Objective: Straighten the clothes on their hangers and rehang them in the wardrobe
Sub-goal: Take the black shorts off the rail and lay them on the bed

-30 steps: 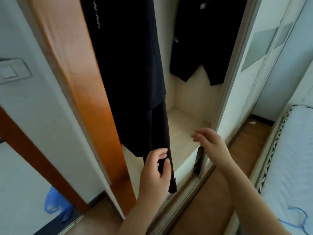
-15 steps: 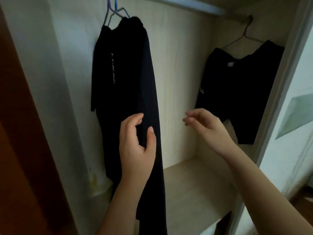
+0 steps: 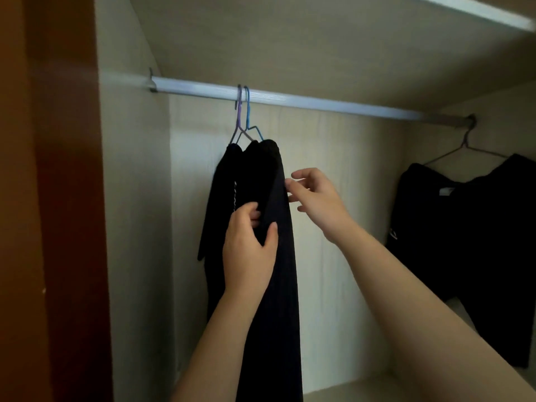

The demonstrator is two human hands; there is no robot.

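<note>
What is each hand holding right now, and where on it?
The left hand pinches a fold in the upper part of the dark garment. The right hand holds nothing; its fingers are spread beside the cloth.

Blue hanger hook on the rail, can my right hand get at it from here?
Probably yes. The right hand is open, just below and right of the blue hanger, with nothing between them; the left hand holds the garment.

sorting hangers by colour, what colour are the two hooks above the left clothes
One purple hanger, one blue hanger; the head view shows both.
</note>
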